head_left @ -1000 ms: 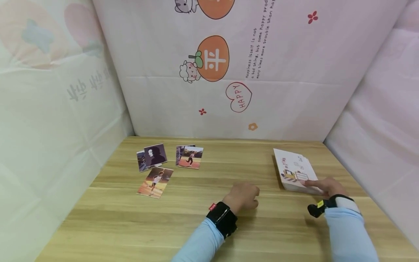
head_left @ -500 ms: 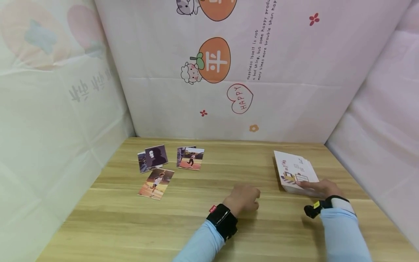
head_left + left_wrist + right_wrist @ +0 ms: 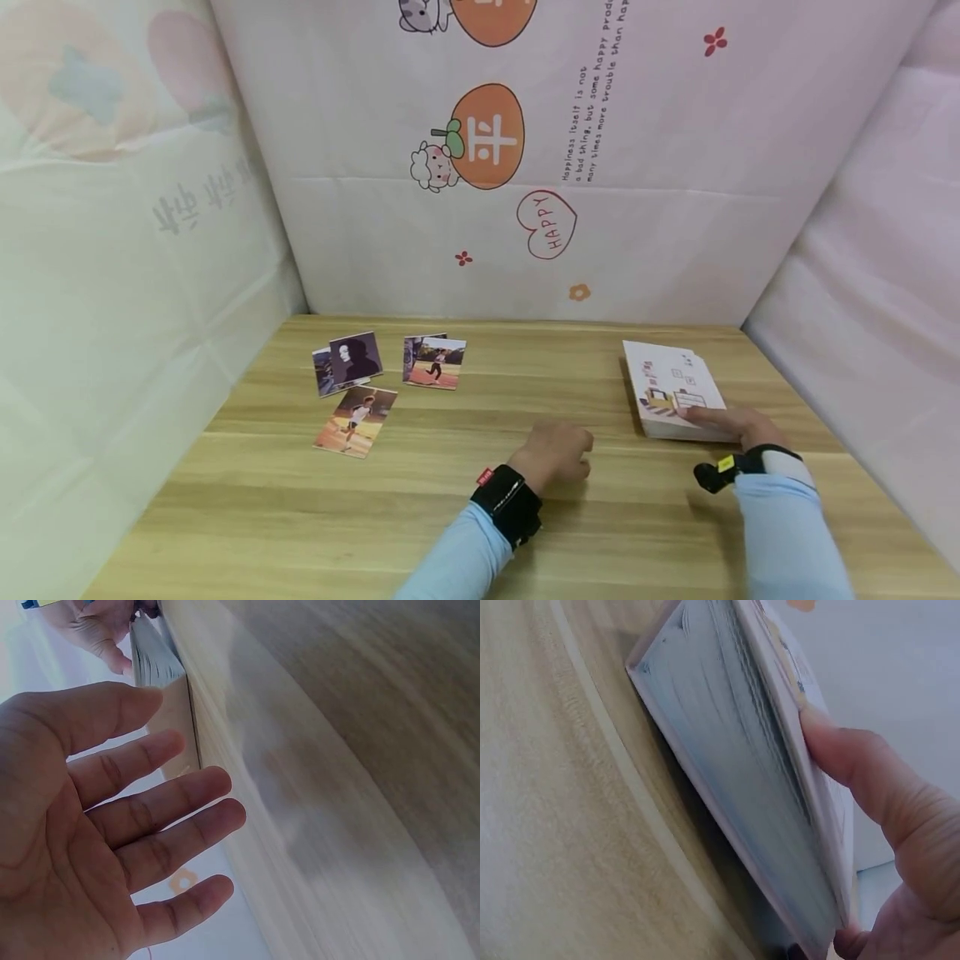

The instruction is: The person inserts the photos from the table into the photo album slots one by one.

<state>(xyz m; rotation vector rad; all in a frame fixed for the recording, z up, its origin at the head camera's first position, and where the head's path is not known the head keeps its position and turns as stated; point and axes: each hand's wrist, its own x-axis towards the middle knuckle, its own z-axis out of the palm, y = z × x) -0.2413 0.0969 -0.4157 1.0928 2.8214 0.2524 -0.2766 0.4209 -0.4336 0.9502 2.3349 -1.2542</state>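
Note:
A thick photo album (image 3: 675,383) with a white cover and a printed yellow truck lies closed at the right of the table. My right hand (image 3: 750,427) grips its near right corner. The thumb presses on the cover, and other fingertips show at the lower edge in the right wrist view. There the album (image 3: 735,765) shows its page edges, and a dark gap lies under its near side. My left hand (image 3: 555,454) is held over the middle of the table with nothing in it. The left wrist view shows this hand (image 3: 97,825) with its fingers spread and relaxed.
Several small photos lie at the back left: a dark portrait (image 3: 356,358) overlapping another, a runner photo (image 3: 437,363) partly covering one more, and a second runner photo (image 3: 356,421) nearer. Printed white cloth (image 3: 660,250) walls the wooden table (image 3: 300,517) on three sides.
My right hand and wrist have shifted slightly left along the album's near edge, still gripping it. The left hand and the photos stay where they were.

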